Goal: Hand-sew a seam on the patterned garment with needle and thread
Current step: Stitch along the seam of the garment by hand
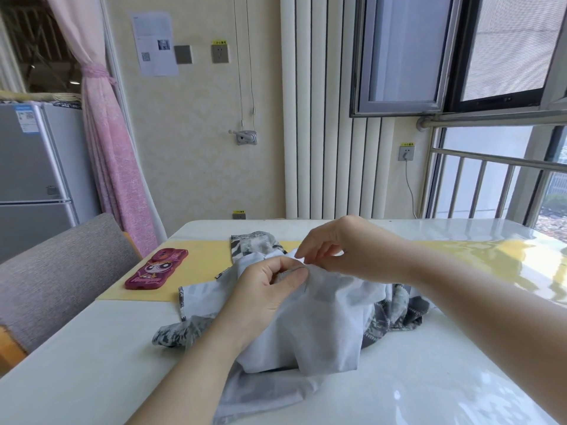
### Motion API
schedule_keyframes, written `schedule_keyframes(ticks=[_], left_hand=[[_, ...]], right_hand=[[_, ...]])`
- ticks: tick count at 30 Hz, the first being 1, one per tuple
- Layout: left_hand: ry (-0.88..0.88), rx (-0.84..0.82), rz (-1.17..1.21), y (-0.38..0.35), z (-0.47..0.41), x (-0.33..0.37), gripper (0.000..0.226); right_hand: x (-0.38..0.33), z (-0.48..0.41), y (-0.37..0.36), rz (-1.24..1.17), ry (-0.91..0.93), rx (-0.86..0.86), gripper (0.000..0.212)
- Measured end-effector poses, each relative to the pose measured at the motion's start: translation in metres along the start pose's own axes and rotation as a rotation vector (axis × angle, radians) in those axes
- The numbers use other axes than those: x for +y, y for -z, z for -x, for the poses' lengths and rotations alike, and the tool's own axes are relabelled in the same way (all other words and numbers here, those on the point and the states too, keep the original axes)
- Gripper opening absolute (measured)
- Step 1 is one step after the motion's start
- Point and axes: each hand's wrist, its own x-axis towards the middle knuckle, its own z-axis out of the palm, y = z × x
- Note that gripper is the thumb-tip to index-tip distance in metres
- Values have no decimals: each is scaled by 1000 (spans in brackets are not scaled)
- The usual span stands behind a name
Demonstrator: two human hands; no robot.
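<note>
The patterned garment [319, 326] lies bunched in the middle of the table, its pale grey-white inner side up and grey zigzag print showing at the edges. My left hand [267, 289] grips a raised fold of the cloth between thumb and curled fingers. My right hand [337, 250] hovers just above and to the right of it, its fingertips pinching at the top of the same fold. A thin dark line, thread or needle, shows at my left thumb [299, 268]; the needle itself is too small to make out.
A pink cartoon phone case [156, 269] lies on the yellow runner [202, 271] at the left of the glossy white table [92, 357]. A grey chair [58, 277] stands at the table's left. Wall, radiator and window railing are behind.
</note>
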Motion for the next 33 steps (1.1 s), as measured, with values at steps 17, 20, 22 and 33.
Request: schedule_keyframes(ticks=[17, 20, 22, 33], left_hand=[[155, -76, 211, -1, -5, -1, 33], [240, -114, 329, 1, -6, 1, 29], [277, -184, 384, 2, -5, 4, 23], [333, -42, 484, 3, -17, 4, 39]], right_hand=[[24, 9, -29, 508, 511, 379, 8], [30, 8, -31, 587, 591, 410, 8], [33, 8, -32, 595, 624, 453, 9], [-3, 13, -32, -701, 78, 431, 13]])
